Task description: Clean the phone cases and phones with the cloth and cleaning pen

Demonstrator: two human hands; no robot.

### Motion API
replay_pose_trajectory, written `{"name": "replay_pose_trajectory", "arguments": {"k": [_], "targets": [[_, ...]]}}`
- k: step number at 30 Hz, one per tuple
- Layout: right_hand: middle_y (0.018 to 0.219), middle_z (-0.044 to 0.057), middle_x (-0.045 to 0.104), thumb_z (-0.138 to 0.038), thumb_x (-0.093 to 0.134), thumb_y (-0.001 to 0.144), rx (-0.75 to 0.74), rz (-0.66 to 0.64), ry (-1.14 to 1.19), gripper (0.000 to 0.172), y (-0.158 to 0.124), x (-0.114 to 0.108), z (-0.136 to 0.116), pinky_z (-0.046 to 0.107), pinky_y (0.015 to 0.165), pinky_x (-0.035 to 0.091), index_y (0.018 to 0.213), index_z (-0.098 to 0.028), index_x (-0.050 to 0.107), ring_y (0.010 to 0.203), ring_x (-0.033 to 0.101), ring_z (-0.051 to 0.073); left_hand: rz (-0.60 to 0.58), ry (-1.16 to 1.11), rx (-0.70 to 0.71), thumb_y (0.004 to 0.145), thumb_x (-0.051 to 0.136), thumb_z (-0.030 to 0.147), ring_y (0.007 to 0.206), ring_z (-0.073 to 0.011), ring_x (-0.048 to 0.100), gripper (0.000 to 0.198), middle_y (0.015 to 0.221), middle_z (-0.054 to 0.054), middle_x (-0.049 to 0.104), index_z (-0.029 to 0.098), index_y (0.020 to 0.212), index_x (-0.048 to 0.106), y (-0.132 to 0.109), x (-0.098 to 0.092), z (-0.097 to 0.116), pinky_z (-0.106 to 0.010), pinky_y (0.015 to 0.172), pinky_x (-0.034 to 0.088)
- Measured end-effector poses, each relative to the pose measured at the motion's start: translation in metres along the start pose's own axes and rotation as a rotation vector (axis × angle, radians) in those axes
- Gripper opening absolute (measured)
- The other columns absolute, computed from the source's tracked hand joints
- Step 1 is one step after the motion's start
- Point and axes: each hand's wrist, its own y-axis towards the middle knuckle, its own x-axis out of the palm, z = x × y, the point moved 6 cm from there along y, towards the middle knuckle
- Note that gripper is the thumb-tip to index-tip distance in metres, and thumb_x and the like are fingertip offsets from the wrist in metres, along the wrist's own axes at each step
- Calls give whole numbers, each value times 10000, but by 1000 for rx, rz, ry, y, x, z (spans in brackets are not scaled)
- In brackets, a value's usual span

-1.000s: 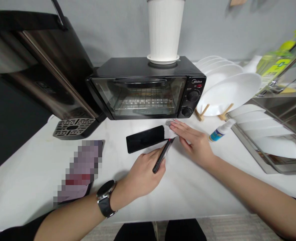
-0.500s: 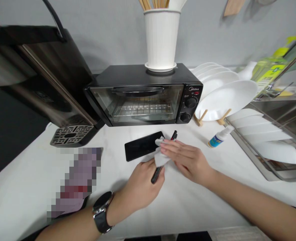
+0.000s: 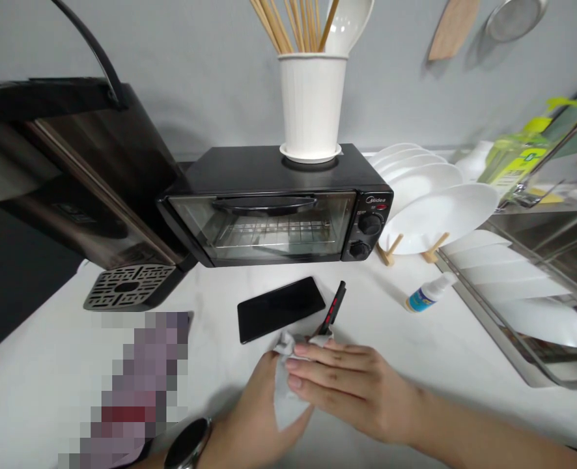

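My left hand (image 3: pixel 252 413), with a black watch on its wrist, is closed around a slim black object with red marks (image 3: pixel 335 306), seen nearly edge-on. Its far end sticks out upward; cloth and fingers cover the rest, so I cannot tell its kind. My right hand (image 3: pixel 361 391) lies over it, fingers together, pressing a crumpled whitish-grey wipe (image 3: pixel 288 397) onto the object and against my left hand. Just beyond both hands a black smartphone (image 3: pixel 281 309) rests flat on the white counter (image 3: pixel 400 365), screen up.
A black toaster oven (image 3: pixel 269 228) stands behind, topped by a white cup (image 3: pixel 312 104) of chopsticks. Right of it are racked white plates (image 3: pixel 439 215), a small spray bottle (image 3: pixel 430 293) and a sink (image 3: pixel 527 365). At left are a drinks machine (image 3: pixel 127 286) and a blurred-out purple item (image 3: pixel 137 384).
Both hands have come closer to me, lower in view, with the black object and wipe. The wipe has slid toward the near end, exposing the far end and its red marks.
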Motion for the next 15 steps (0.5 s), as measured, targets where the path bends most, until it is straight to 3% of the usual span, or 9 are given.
{"name": "replay_pose_trajectory", "arguments": {"k": [4, 9, 12, 15], "targets": [[1451, 104, 707, -80, 496, 1060, 163, 102, 13, 412, -6, -11, 29, 394, 1246, 485, 1450, -99, 626, 1503, 530, 206, -140, 13, -92, 952, 448, 94, 753, -204, 750, 192, 842, -28, 740, 243, 911, 561, 11, 7, 1, -317, 736, 658], [1480, 104, 688, -9, 508, 1006, 427, 253, -24, 608, -22, -26, 73, 462, 1219, 514, 1569, -234, 545, 1462, 578, 235, -337, -56, -199, 1006, 427, 111, 974, -219, 770, 301, 1015, -44, 760, 232, 1209, 613, 17, 15, -1, -360, 915, 658], [1500, 117, 671, -13, 511, 1011, 422, 252, -40, 591, -22, -25, 70, 448, 1212, 522, 1564, -218, 551, 1475, 562, 241, -301, -35, -191, 1011, 431, 118, 984, -224, 775, 293, 1070, -58, 772, 227, 1205, 621, 11, 16, -4, -374, 897, 665], [1497, 131, 670, -56, 480, 1049, 253, 130, -6, 512, -12, -13, 42, 453, 1250, 473, 1552, -134, 545, 1530, 493, 235, -183, 32, -113, 971, 454, 115, 911, -249, 781, 222, 1000, -73, 784, 224, 1024, 640, 4, 13, -5, -398, 827, 676]]}}
